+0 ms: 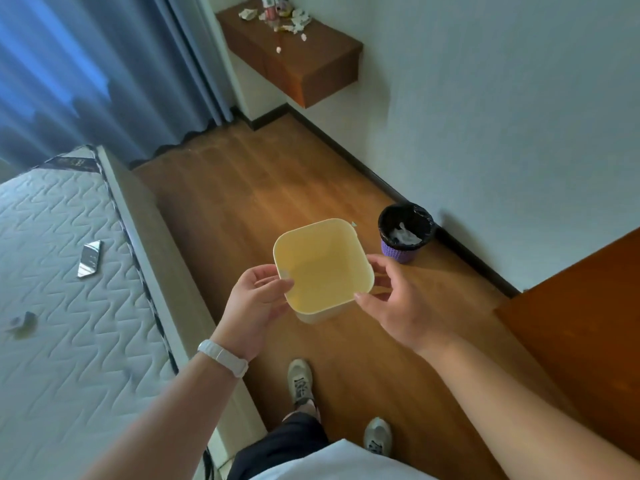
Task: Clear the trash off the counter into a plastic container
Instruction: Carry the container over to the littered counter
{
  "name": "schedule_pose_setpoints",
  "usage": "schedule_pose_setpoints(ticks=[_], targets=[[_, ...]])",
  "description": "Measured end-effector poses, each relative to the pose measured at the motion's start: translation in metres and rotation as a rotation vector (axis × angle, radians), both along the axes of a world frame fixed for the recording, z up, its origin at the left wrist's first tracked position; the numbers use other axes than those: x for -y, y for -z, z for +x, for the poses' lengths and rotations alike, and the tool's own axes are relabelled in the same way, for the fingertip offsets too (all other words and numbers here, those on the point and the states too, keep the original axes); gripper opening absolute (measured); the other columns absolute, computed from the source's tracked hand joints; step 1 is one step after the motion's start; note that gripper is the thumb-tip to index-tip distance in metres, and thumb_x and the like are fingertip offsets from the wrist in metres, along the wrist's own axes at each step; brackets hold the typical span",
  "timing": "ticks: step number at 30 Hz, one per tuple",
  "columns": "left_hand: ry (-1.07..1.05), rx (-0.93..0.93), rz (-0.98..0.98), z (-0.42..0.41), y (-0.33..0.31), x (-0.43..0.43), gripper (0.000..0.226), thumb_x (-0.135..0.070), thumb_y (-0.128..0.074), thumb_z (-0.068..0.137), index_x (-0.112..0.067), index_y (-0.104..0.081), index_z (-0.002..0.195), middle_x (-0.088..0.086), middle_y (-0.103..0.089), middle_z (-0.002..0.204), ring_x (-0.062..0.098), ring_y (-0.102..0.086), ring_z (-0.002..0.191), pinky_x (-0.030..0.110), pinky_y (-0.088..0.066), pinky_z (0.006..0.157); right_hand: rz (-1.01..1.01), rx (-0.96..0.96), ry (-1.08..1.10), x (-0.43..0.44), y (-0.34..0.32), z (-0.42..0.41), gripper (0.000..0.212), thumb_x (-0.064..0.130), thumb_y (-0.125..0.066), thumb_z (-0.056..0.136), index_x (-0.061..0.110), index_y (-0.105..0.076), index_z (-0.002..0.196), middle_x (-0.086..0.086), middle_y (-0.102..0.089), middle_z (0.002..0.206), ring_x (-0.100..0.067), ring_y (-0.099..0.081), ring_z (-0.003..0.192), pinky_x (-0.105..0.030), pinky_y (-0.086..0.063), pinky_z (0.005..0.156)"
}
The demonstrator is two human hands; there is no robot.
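I am holding the yellow plastic container (325, 271) over the floor (242, 188), my left hand (256, 303) pinching its left rim, thumb inside. My right hand (405, 303) is lying loosely spread against its right side. The crumpled trash (298, 20) is sitting on the wall-mounted tabletop (311, 60), well apart.

trash (292, 20) on counter (311, 60), bin (406, 233) beside wall (502, 116)

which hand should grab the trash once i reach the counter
Right, probably. The left hand pinches the container by its rim, thumb inside; the right hand only touches its side, and the counter with the trash is on the right-hand wall.
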State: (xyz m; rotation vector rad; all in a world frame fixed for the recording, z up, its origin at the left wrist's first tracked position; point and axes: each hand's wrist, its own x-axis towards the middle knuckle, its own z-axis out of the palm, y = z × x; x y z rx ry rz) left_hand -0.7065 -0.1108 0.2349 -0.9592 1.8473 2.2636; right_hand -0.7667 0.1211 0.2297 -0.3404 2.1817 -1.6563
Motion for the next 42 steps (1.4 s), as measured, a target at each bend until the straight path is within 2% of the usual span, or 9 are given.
schedule_pose_setpoints(ticks=[4,9,14,21,24,28,31,35,42], targets=[[-0.004,0.020,0.040,-0.036,0.008,0.017,0.034,-0.008,-0.068,0.093,-0.003,-0.063,0.127,0.016,-0.077,0.108,0.023,-0.073,0.088,0.037,-0.062,0.076,0.060,-0.028,0.018,0.016,-0.003,-0.026,0.046,0.019,-0.071,0.087,0.036,-0.048,0.122,0.017,-0.060,0.117,0.003,-0.057,0.105,-0.024,-0.052,0.089],[0.066,-0.003,0.095,-0.096,0.009,0.062,0.032,-0.006,-0.065,0.094,-0.005,-0.066,0.126,0.018,-0.077,0.111,0.024,-0.072,0.088,0.051,-0.054,0.098,0.126,-0.063,0.074,0.060,-0.011,-0.072,0.044,0.020,-0.069,0.089,0.037,-0.048,0.123,0.022,-0.057,0.113,0.016,-0.051,0.102,-0.004,-0.045,0.077],[0.073,-0.041,0.125,-0.152,0.011,0.137,0.038,-0.007,-0.069,0.091,-0.005,-0.062,0.129,0.022,-0.074,0.117,0.027,-0.071,0.095,0.045,-0.060,0.089,0.152,-0.069,0.087,0.132,-0.017,-0.125,0.046,0.020,-0.071,0.088,0.035,-0.049,0.125,0.017,-0.060,0.117,0.007,-0.057,0.103,-0.015,-0.052,0.083],[-0.003,-0.071,0.162,-0.202,0.007,0.235,0.043,-0.010,-0.072,0.085,-0.008,-0.065,0.127,0.019,-0.076,0.115,0.028,-0.072,0.094,0.048,-0.057,0.091,0.180,-0.107,0.029,0.233,-0.022,-0.186,0.046,0.024,-0.071,0.088,0.043,-0.047,0.122,0.025,-0.058,0.115,0.008,-0.057,0.104,-0.011,-0.051,0.075],[-0.048,-0.071,0.181,-0.219,0.005,0.266,0.038,-0.006,-0.069,0.090,-0.007,-0.065,0.127,0.021,-0.076,0.115,0.029,-0.072,0.094,0.048,-0.058,0.092,0.174,-0.118,0.005,0.266,-0.025,-0.212,0.046,0.021,-0.072,0.087,0.042,-0.048,0.121,0.024,-0.060,0.114,0.008,-0.058,0.102,-0.020,-0.054,0.083],[-0.123,-0.072,0.171,-0.247,0.003,0.298,0.034,-0.004,-0.067,0.092,-0.006,-0.066,0.126,0.020,-0.076,0.114,0.030,-0.072,0.093,0.051,-0.059,0.093,0.217,-0.149,-0.062,0.300,-0.020,-0.254,0.048,0.033,-0.071,0.086,0.042,-0.047,0.127,0.027,-0.057,0.119,0.000,-0.058,0.109,-0.029,-0.055,0.088],[-0.187,-0.063,0.138,-0.270,0.001,0.313,0.031,-0.003,-0.066,0.092,-0.007,-0.067,0.123,0.019,-0.077,0.111,0.029,-0.073,0.093,0.050,-0.058,0.093,0.215,-0.165,-0.094,0.320,-0.016,-0.283,0.047,0.035,-0.070,0.086,0.047,-0.045,0.124,0.031,-0.054,0.118,0.000,-0.056,0.110,-0.025,-0.056,0.086],[-0.235,-0.055,0.093,-0.306,0.002,0.338,0.029,-0.006,-0.068,0.092,-0.008,-0.068,0.121,0.016,-0.078,0.108,0.025,-0.074,0.087,0.042,-0.061,0.082,0.198,-0.172,-0.148,0.350,-0.009,-0.333,0.043,0.037,-0.070,0.087,0.051,-0.045,0.119,0.033,-0.055,0.115,0.005,-0.056,0.108,-0.018,-0.056,0.080],[-0.343,-0.030,0.041,-0.405,-0.007,0.379,0.029,-0.004,-0.068,0.091,-0.007,-0.070,0.119,0.023,-0.074,0.115,0.032,-0.071,0.095,0.056,-0.056,0.097,0.152,-0.147,-0.230,0.398,-0.008,-0.450,0.044,0.047,-0.067,0.083,0.053,-0.044,0.121,0.027,-0.057,0.118,-0.003,-0.060,0.109,-0.028,-0.059,0.082]])
